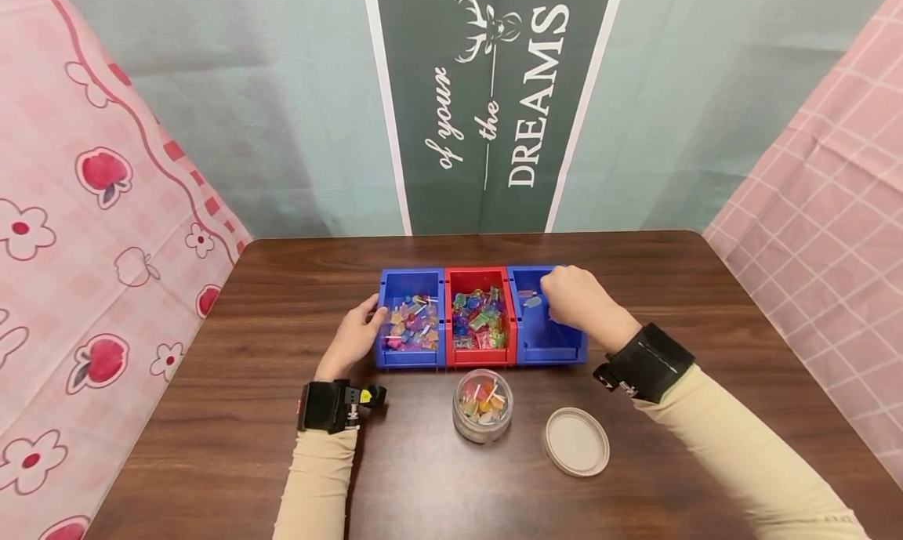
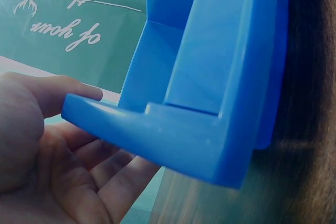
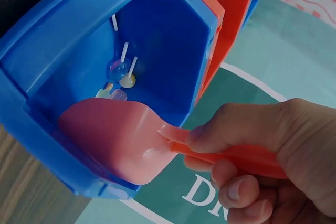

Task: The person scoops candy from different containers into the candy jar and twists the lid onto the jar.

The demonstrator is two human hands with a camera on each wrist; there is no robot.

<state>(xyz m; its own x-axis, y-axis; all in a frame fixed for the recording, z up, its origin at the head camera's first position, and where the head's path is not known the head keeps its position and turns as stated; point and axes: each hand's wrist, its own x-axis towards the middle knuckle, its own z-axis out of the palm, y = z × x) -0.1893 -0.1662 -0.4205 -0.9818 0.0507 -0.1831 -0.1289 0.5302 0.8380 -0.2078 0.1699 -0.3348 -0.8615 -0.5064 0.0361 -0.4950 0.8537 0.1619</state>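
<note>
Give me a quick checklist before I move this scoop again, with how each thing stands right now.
1. Scoop handle held: ok, the right hand grips it.
2. Left blue bin held: ok, the left hand grips its side wall.
3. Jar upright and open: ok.
4. Lid clear of the jar: ok, it lies apart to the right.
5. Small pieces in the right blue bin: ok, several show.
6. Scoop loaded: cannot tell, its inside is hidden.

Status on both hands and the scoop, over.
Left hand gripping left blue bin. Right hand holding scoop at right blue bin. Small lollipops inside; nothing seen blocking scoop.
</note>
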